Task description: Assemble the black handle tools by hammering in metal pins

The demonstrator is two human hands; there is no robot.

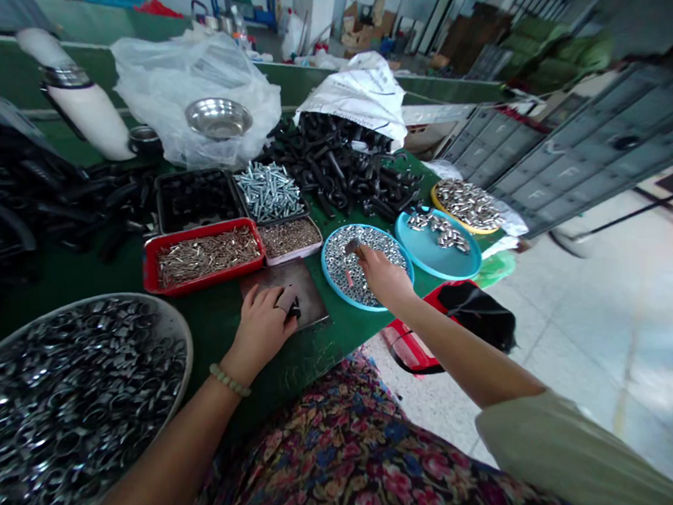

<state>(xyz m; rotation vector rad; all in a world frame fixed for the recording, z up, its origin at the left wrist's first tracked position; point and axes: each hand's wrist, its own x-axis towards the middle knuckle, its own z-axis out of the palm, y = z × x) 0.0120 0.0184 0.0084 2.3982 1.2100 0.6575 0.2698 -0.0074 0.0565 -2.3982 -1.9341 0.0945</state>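
One hand (259, 330) (left) rests on a plate (307, 286), right (381, 276) over washers (350, 271).

A steel bowl (219, 118) sits on clear plastic (151, 88) at upper center; black metal fittings (334, 166) spill from a white sack (358, 93), and a red tray (149, 261) of screws (207, 256) rests on the green bench (214, 334) left of center.

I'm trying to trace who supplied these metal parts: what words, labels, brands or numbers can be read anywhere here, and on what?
No word, brand or number can be read clearly.
The white woven sack has dark printing, too blurred to read.
The grey drawer cabinet has small marks on its fronts, too small and blurred to read.
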